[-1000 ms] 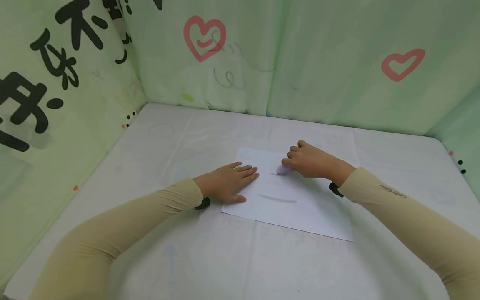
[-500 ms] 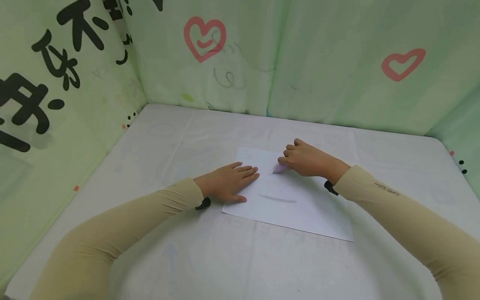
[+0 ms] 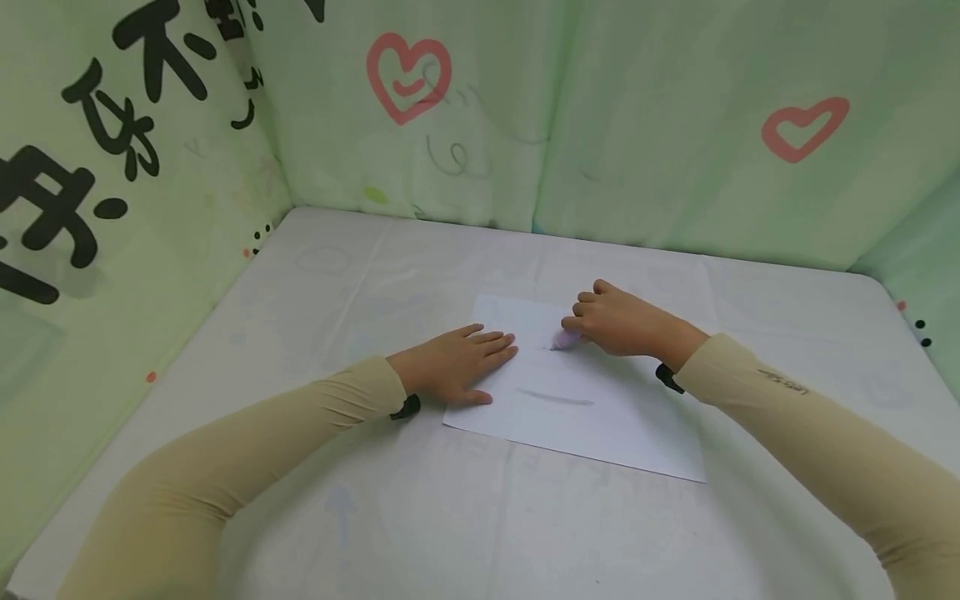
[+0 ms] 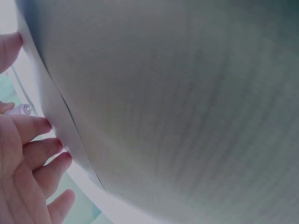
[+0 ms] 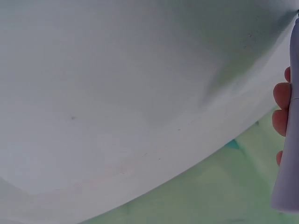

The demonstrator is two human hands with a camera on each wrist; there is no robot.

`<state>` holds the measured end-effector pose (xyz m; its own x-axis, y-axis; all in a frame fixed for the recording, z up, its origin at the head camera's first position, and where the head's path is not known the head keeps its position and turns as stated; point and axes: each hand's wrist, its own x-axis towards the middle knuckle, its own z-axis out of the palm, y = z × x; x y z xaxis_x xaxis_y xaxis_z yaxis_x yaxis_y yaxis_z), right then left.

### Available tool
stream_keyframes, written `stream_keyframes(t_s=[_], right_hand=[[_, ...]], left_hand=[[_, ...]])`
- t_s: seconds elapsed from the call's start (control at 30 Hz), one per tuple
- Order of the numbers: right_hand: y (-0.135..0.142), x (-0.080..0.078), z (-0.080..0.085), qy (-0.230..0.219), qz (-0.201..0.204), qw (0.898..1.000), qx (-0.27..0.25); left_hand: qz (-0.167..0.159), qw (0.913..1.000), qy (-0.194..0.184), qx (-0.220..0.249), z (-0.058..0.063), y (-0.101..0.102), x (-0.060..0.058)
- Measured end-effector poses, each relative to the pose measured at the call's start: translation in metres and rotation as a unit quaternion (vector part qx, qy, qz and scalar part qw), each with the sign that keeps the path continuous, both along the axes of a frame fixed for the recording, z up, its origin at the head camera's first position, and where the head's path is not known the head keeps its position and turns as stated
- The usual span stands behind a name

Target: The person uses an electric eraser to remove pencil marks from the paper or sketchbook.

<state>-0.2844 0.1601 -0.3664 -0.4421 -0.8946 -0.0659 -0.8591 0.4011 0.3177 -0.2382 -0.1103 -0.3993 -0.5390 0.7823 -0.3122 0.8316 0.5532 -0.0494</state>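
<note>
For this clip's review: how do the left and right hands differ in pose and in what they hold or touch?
The left hand has its fingers extended and resting on the paper; the right hand has its fingers curled round a light purple pen. The left hand is at the paper's left side; the right hand is farther right. Both emerge from beige sleeves.
</note>
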Motion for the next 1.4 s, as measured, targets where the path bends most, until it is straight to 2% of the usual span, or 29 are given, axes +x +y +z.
stream_keyframes(t_s=[0.33,0.67,1.0,1.4], right_hand=[[-0.008,-0.004,-0.002,-0.001,0.0,1.0,-0.001],[-0.002,0.0,0.002,-0.011,-0.001,1.0,0.003],[-0.013,-0.004,0.002,-0.021,-0.009,1.0,0.01],[-0.001,-0.001,0.002,-0.017,-0.003,1.0,0.007]], left_hand=[[0.0,1.0,0.005,0.0,0.0,0.0,0.001],[0.003,0.9999,0.009,-0.01,0.0,-0.001,0.001],[-0.001,0.9999,0.005,-0.009,-0.001,0.001,0.0],[-0.003,0.9999,0.006,-0.009,0.001,0.001,0.0]])
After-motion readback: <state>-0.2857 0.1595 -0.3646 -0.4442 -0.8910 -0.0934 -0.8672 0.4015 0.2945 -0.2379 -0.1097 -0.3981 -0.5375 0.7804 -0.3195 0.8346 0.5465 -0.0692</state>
